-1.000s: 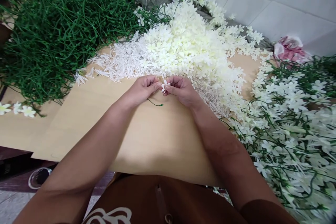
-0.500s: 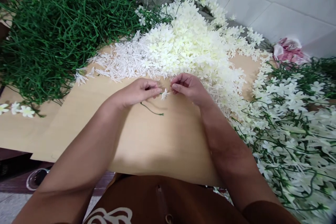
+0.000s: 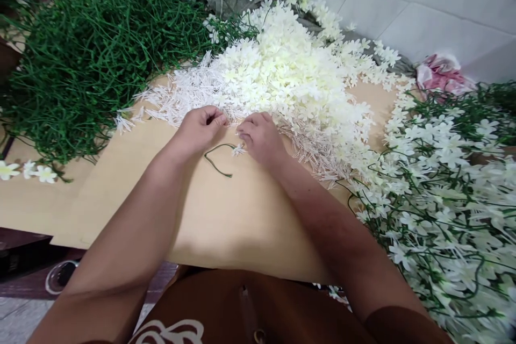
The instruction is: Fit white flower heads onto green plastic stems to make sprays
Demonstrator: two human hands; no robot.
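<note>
My left hand point(image 3: 201, 128) is closed in a pinch at the near edge of the white stamen pile point(image 3: 193, 86); what is between thumb and finger is too small to make out. Close on its right, my right hand point(image 3: 261, 137) has its fingers curled down by the same edge, and its fingertips partly hide what they touch. Just below the hands, a thin green stem point(image 3: 213, 164) lies bent on the tan board point(image 3: 226, 215). At its upper end sits a small white stamen cluster point(image 3: 238, 149), beside the right fingers.
White flower heads point(image 3: 298, 64) are heaped behind my hands. A mound of green stems point(image 3: 92, 43) stands at left. Assembled white flowers on stems point(image 3: 451, 199) fill the right side. A pink and white bag point(image 3: 443, 75) lies against the tiled wall point(image 3: 443, 16).
Both hands have moved left, the right one further. The stem with its white cluster has left my left hand's pinch and now lies on the board.
</note>
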